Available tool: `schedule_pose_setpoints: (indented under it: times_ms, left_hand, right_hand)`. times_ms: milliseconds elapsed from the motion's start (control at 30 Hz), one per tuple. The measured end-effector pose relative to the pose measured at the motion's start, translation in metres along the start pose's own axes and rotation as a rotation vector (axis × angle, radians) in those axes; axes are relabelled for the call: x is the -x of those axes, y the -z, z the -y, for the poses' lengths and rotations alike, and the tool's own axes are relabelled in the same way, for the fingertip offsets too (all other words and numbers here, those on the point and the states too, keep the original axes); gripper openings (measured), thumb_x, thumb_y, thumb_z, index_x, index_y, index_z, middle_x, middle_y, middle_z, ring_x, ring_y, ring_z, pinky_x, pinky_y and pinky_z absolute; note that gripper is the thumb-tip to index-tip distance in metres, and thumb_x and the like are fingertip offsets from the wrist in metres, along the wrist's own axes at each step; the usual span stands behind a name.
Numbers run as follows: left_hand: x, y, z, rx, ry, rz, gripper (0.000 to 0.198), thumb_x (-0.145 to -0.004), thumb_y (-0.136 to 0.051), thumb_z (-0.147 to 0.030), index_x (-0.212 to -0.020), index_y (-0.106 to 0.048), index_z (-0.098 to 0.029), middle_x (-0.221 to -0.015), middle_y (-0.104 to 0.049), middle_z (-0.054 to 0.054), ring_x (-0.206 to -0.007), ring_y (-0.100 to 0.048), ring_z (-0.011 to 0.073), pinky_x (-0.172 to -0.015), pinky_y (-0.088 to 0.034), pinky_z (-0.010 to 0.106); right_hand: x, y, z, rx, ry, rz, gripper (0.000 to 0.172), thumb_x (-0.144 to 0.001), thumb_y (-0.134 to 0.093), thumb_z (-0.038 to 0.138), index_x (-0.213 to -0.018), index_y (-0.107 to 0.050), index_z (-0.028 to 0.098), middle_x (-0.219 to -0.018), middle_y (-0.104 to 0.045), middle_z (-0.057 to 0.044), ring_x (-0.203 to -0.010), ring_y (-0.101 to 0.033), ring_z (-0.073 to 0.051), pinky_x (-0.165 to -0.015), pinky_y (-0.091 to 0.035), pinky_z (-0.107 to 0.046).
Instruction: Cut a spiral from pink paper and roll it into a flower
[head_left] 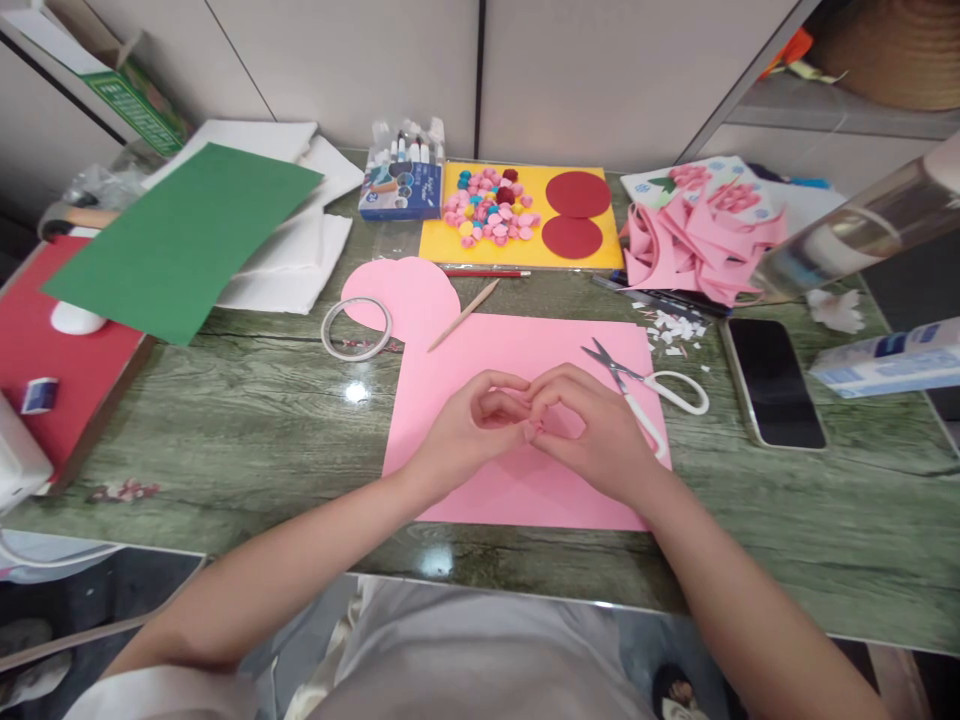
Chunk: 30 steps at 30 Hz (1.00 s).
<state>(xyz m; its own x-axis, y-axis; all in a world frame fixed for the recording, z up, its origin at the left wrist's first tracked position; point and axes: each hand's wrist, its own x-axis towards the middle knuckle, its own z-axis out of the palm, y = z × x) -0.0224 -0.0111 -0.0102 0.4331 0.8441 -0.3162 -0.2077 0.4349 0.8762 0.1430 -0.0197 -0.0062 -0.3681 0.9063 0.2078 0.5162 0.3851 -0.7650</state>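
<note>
Over the pink paper sheets (465,490), my left hand (480,420) and my right hand (592,425) meet at the fingertips. Both are closed in a pinch, thumbs and fingers curled together. Whatever lies between the tips is tiny and mostly hidden, perhaps a pinkish bit. White-handled scissors (634,375) lie with blades slightly apart on the right of the sheets, just beyond my right hand. A pointed wooden stick (463,315) rests at the top left edge, beside pink paper circles (420,295) and a roll of tape (324,335).
Small coloured paper pieces (487,205) and dark red circles (577,193) lie on yellow paper (435,245). Behind stands a marker box (401,185). Rightward are pink scraps (697,240), white snippets (679,325) and a phone (776,385). Green paper (187,240) lies left.
</note>
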Motion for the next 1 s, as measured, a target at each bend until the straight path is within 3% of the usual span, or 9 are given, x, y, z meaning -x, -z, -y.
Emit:
schedule_pose_setpoints:
  times_ms: [267, 567, 667, 1000]
  left_hand:
    - [0.001, 0.000, 0.001, -0.013, 0.014, -0.019, 0.036, -0.065, -0.070, -0.017, -0.097, -0.052, -0.016, -0.072, -0.062, -0.001, -0.073, -0.059, 0.0115, -0.074, -0.043, 0.026]
    - [-0.002, 0.005, -0.001, -0.030, 0.041, 0.011, 0.037, -0.067, -0.066, -0.012, -0.100, -0.051, -0.017, -0.071, -0.061, -0.003, -0.070, -0.058, 0.0092, -0.072, -0.043, 0.025]
    - [-0.002, 0.004, -0.001, -0.071, 0.024, 0.007, 0.038, -0.065, -0.067, -0.012, -0.100, -0.051, -0.017, -0.068, -0.058, -0.004, -0.067, -0.056, 0.0086, -0.071, -0.043, 0.025]
    - [0.000, 0.004, 0.002, -0.160, -0.062, 0.000, 0.035, -0.069, -0.067, -0.020, -0.100, -0.051, -0.017, -0.074, -0.060, 0.000, -0.077, -0.057, 0.0120, -0.077, -0.042, 0.028]
  right_hand:
    - [0.000, -0.002, 0.002, 0.026, 0.014, 0.002, 0.018, -0.071, -0.064, 0.007, -0.074, -0.053, 0.021, -0.087, -0.056, 0.001, -0.084, -0.056, -0.013, -0.077, -0.043, -0.028]
    - [-0.002, 0.008, 0.000, -0.025, 0.088, 0.092, 0.023, -0.078, -0.060, 0.010, -0.096, -0.065, 0.024, -0.098, -0.059, -0.003, -0.092, -0.058, -0.014, -0.082, -0.047, -0.027]
    - [-0.003, 0.007, -0.001, -0.005, 0.110, 0.119, 0.023, -0.079, -0.058, 0.008, -0.094, -0.065, 0.024, -0.099, -0.060, -0.004, -0.093, -0.058, -0.014, -0.081, -0.047, -0.027]
    - [0.000, 0.000, -0.001, 0.043, 0.018, 0.035, 0.013, -0.076, -0.063, 0.012, -0.078, -0.056, 0.022, -0.091, -0.059, 0.000, -0.086, -0.057, -0.015, -0.078, -0.044, -0.030]
